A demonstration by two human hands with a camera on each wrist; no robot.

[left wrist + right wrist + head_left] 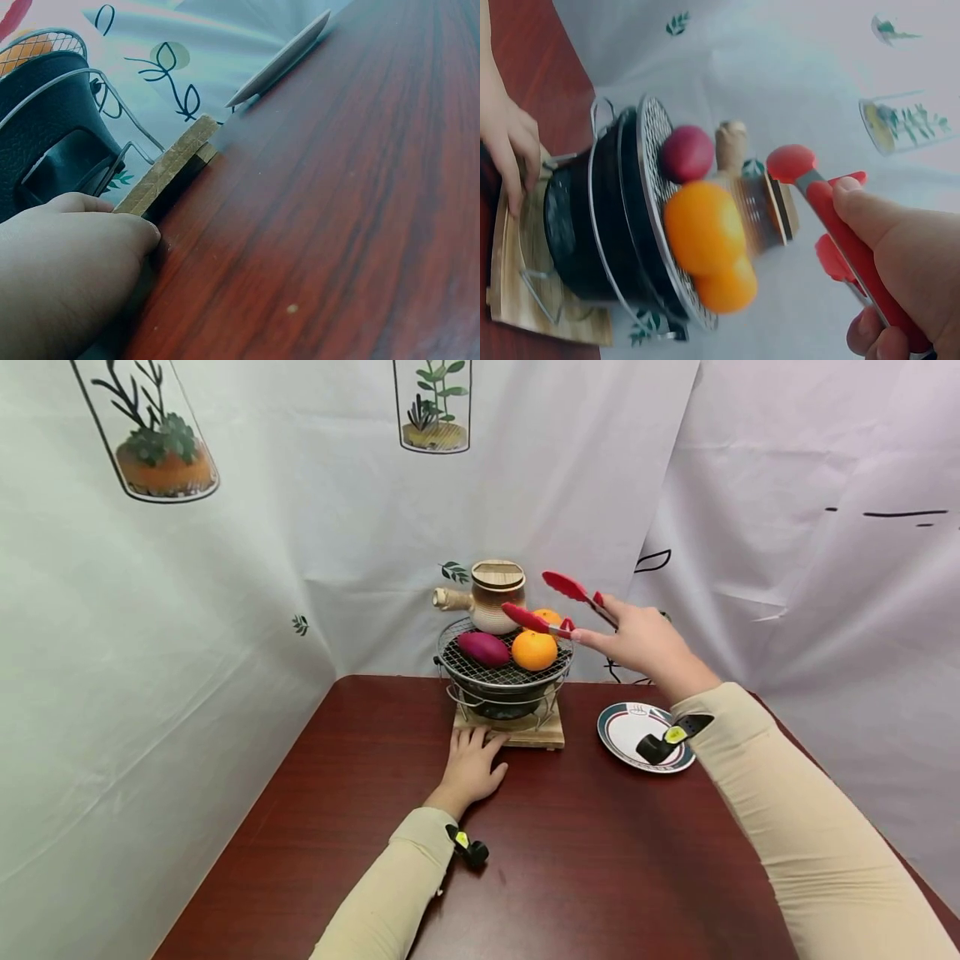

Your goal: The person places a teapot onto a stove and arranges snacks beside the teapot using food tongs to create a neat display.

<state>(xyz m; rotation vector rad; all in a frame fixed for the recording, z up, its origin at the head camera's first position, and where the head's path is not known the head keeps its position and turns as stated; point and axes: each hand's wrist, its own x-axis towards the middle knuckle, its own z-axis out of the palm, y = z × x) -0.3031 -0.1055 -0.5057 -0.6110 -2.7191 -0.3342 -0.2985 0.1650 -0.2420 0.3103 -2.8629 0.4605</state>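
My right hand holds red-tipped tongs with their arms spread, nothing between the tips. They hover above and to the right of a round black tabletop grill. On its wire rack lie a purple sweet potato and two oranges, beside a clay pot with a side handle and wooden lid. My left hand rests with extended fingers on the front edge of the wooden board under the grill; in the left wrist view its fingertips are partly hidden.
A white plate with a dark green rim lies on the brown table, right of the board. Pale curtains printed with plants hang close behind the grill and along the left side.
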